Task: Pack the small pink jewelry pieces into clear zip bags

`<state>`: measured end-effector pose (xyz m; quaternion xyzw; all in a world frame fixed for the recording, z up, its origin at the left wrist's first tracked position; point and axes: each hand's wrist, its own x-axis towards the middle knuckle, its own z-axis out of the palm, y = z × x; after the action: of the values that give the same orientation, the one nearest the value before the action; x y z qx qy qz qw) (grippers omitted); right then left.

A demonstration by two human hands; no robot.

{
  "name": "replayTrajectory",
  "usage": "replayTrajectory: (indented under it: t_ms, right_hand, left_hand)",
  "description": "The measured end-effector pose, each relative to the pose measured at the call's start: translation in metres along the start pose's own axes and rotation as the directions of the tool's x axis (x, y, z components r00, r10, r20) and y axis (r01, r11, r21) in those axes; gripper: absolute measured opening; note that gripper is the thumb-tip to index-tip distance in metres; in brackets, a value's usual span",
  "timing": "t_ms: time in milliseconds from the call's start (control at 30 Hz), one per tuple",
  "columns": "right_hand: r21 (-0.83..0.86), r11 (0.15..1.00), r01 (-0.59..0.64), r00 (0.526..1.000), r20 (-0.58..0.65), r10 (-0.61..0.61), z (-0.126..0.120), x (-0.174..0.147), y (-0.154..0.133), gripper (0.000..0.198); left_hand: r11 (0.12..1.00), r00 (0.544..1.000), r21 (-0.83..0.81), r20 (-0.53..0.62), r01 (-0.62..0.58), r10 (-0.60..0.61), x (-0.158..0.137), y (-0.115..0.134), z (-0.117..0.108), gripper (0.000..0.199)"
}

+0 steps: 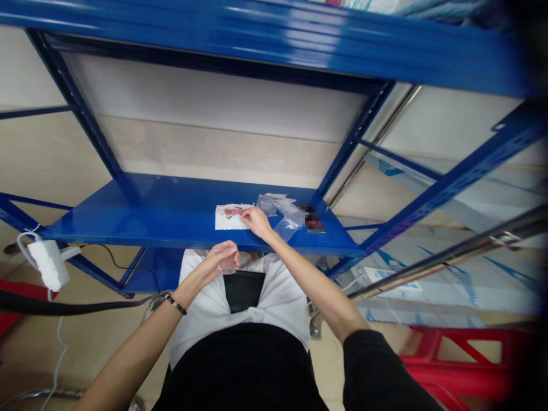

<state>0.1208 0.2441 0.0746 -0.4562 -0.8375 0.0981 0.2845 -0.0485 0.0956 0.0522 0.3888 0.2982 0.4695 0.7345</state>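
Note:
On the blue shelf lies a small white sheet bearing a pink-and-brown figure; whether the figure is printed, stitched or loose cannot be told. My right hand is over the sheet's right side, fingertips pinched together at the end of the figure. What they hold, if anything, is too small to make out. Lower down, above my lap and in front of the shelf edge, my left hand is curled around a clear plastic bag. Several more clear bags lie right of the sheet, beside my right hand.
A dark packet is at the right end of the blue shelf. An upper blue beam crosses overhead. A white power strip hangs at the left post. A red plastic stool stands at lower right, near wrapped panels.

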Motion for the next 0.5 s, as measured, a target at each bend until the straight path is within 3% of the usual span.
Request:
replayTrajectory:
  t_ms: [100,200,333,500]
  right_hand:
    - [0.223,0.972,0.069,0.997,-0.057,-0.058,-0.015,-0.011,-0.024,0.007]
    - [0.387,0.911,0.141,0.986,0.025,-0.164,-0.029,-0.037,-0.055,0.007]
    - [0.364,0.909,0.205,0.952,0.143,-0.271,-0.034,-0.080,-0.083,0.007]
    - [0.371,0.916,0.154,0.980,0.061,-0.189,-0.026,-0.120,-0.088,0.014]
  left_hand:
    - [1.000,0.999,0.000,0.029,-0.017,0.017,0.006,0.000,-0.001,0.030]
    - [0.998,0.997,0.043,0.068,-0.041,0.038,0.008,-0.003,-0.001,0.027]
    - [0.990,0.992,0.131,0.122,-0.044,0.027,0.001,-0.009,0.000,0.026]
    - [1.000,0.987,0.011,0.159,-0.007,0.005,-0.012,-0.018,0.006,0.026]
